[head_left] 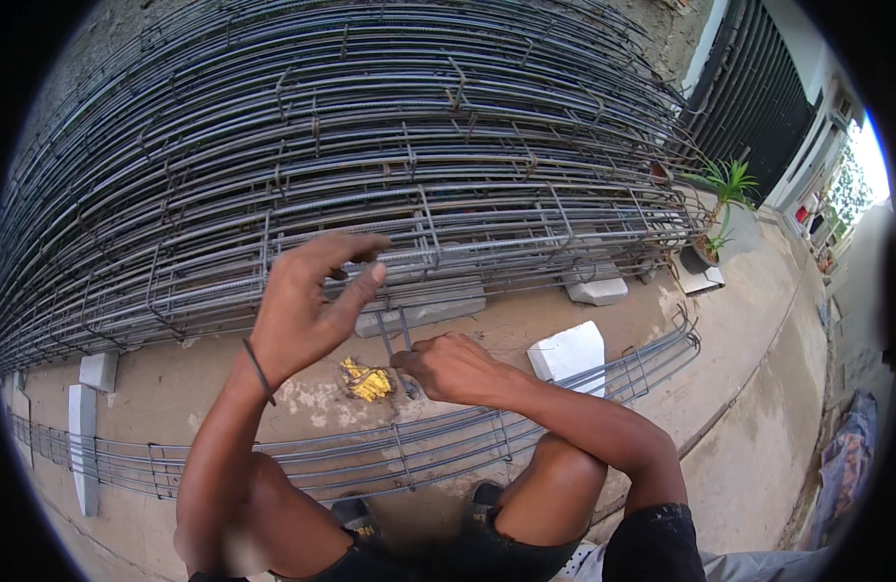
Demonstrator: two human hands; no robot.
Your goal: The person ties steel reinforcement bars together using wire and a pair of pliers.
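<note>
My left hand [307,301] is raised in front of the near side of the stacked rebar cages [419,194]. Its thumb and fingers are apart, with nothing visible between them. Lower and to the right, my right hand [450,369] is closed around two short, thin steel bars [395,330] that rise from its fingertips. Whether they form one bent piece is unclear. A narrow rebar cage [400,456] lies across in front of my knees, below both hands. Beside my right hand, a crumpled yellow bundle [368,380] rests on the ground.
White blocks [569,354] lie under and beside the cages, another long one [82,446] at the left. A potted plant [705,247] stands at the right end of the stack. A dark slatted gate [749,97] is behind it. Crumpled sheeting [846,466] lies far right.
</note>
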